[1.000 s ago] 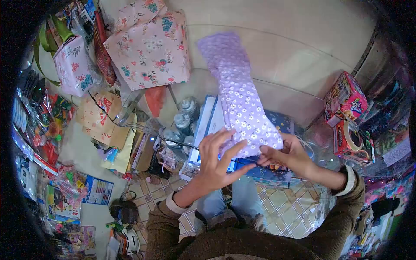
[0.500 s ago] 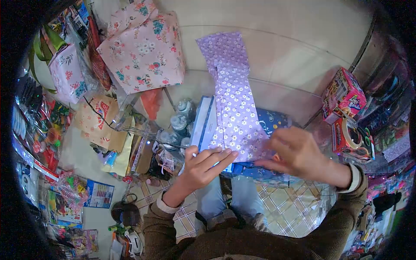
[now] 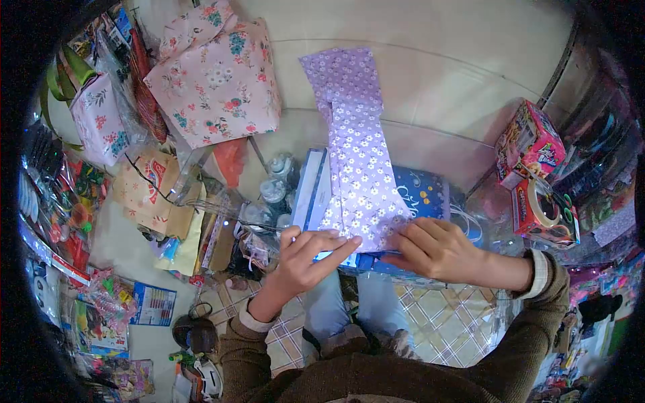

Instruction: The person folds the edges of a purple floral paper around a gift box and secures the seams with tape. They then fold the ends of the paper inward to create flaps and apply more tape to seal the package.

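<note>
A long folded sheet of purple wrapping paper (image 3: 366, 161) with white daisies reaches away from me, its far end bent to the left. My left hand (image 3: 306, 262) has its fingertips on the near left corner of the paper, fingers bent and gripping that edge. At the near right corner, my right hand (image 3: 440, 250) is closed with thumb and fingers pinching the paper. Underneath lie a dark blue printed bag (image 3: 423, 191) with a white cord handle and, to the left, a white and blue box (image 3: 310, 191).
Back left stands a pink floral bag (image 3: 218, 87). Clear plastic bottles (image 3: 275, 191) sit left of the paper. On the right, a roll of tape (image 3: 543, 209) and green-handled scissors (image 3: 568, 209) rest on a red box (image 3: 531, 213), near a pink box (image 3: 532, 144).
My right hand, blurred before, has come down and left onto the paper's near right corner. My left fingers have curled more. The view has shifted slightly.
</note>
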Motion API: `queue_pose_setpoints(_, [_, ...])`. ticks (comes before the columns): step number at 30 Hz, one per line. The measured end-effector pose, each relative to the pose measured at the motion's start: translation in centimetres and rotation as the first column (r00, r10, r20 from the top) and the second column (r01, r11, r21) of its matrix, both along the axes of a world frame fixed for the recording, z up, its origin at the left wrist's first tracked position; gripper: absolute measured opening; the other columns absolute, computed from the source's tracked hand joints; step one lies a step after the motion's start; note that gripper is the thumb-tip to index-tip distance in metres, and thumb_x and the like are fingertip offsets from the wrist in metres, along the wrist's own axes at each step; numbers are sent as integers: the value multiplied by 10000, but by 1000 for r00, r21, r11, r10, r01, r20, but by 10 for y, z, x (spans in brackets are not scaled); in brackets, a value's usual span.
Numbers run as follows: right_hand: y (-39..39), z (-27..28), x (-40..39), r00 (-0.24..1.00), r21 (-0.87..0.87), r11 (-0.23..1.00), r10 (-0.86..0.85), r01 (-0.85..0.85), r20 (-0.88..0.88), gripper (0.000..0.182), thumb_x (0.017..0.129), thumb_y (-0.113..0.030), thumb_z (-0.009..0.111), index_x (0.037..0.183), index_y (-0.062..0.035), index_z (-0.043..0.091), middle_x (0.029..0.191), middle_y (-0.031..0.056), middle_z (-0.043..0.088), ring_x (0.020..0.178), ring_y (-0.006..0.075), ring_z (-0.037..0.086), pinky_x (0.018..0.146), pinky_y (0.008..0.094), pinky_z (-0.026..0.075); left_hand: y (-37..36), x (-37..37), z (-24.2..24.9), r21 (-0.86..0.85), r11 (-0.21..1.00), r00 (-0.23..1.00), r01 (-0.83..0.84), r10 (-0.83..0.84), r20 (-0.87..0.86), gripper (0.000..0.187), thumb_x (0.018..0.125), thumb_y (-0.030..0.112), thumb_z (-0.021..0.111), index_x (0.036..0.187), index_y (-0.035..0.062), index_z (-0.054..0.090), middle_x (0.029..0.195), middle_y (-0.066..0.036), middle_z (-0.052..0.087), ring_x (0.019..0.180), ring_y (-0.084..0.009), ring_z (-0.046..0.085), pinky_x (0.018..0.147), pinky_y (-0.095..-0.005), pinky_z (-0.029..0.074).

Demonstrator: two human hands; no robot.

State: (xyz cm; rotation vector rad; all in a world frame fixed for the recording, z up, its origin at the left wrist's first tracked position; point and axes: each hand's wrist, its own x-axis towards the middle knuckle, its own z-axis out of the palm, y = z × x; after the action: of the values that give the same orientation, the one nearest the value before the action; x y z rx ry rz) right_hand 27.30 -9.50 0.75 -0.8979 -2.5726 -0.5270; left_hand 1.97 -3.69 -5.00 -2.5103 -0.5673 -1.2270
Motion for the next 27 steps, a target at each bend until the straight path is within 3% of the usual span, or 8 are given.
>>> queue_pose_setpoints(3, [3, 0, 2, 999, 22, 999, 28, -28, 20, 294, 736, -165, 659, 970, 8, 620, 960, 112, 630, 902, 227, 645, 732, 316, 560, 1, 0, 0, 59, 998, 1000, -16, 14, 24, 382, 696, 185, 684, 1073, 195, 745, 848, 100, 618, 815, -36, 588, 779, -274, 257])
queue_pose_setpoints(6, [6, 7, 0, 995, 68, 993, 90, -93, 48, 238, 766, -148, 721, 920, 11, 633, 849, 85, 607, 717, 207, 634, 568, 302, 524, -2, 0, -2, 52, 998, 998, -29, 26, 60, 355, 678, 186, 710, 1030, 208, 752, 816, 113, 602, 809, -34, 586, 806, -285, 241])
queue_pose_setpoints(9, [9, 4, 1, 996, 24, 997, 77, -78, 48, 224, 769, -132, 698, 929, 15, 640, 860, 86, 612, 720, 216, 638, 585, 315, 527, 1, -1, -10, 61, 998, 993, -28, 21, 120, 317, 646, 218, 783, 962, 228, 754, 801, 111, 590, 789, -49, 566, 814, -298, 242])
queue_pose_setpoints(12, [12, 6, 5, 998, -116, 992, 54, -51, 26, 312, 708, -121, 629, 984, 24, 623, 995, 145, 651, 919, 262, 660, 783, 348, 566, -2, -2, -5, -2, 996, 984, -92, 92, 151, 314, 603, 269, 851, 897, 233, 746, 871, 61, 603, 828, -110, 551, 808, -313, 266])
queue_pose_setpoints(15, [17, 8, 8, 994, -218, 972, 67, -85, -88, 248, 762, -108, 654, 984, 2, 634, 990, 132, 659, 897, 272, 662, 791, 353, 560, 0, -10, -13, -112, 989, 984, -94, 109, 141, 323, 596, 300, 880, 875, 214, 741, 1012, -31, 588, 951, -190, 522, 821, -336, 293])
queue_pose_setpoints(18, [21, 7, 6, 968, -346, 934, -1, -90, -253, 183, 816, -109, 672, 975, -21, 648, 972, 125, 666, 879, 287, 663, 791, 367, 550, -4, -3, -3, -340, 939, 941, -44, 153, 301, 281, 546, 222, 898, 740, 148, 708, 1104, -70, 563, 1034, -271, 493, 870, -405, 377])
queue_pose_setpoints(21, [23, 13, 9, 948, -468, 877, -51, -108, -314, 163, 836, -110, 681, 972, -25, 655, 978, 132, 669, 877, 304, 663, 784, 379, 544, 1, -5, -4, -418, 908, 950, -12, 140, 278, 293, 542, 191, 906, 717, 107, 686, 1247, -133, 489, 1106, -289, 481, 957, -424, 352])
queue_pose_setpoints(27, [33, 14, 11, 873, -580, 780, -96, -233, -479, 190, 831, -101, 683, 1002, -23, 660, 954, 138, 660, 882, 326, 659, 763, 397, 537, 3, 2, 2, -527, 850, 920, -14, 218, 327, 238, 605, 139, 874, 687, 94, 655, 1266, -140, 511, 1202, -317, 464, 1018, -425, 313])
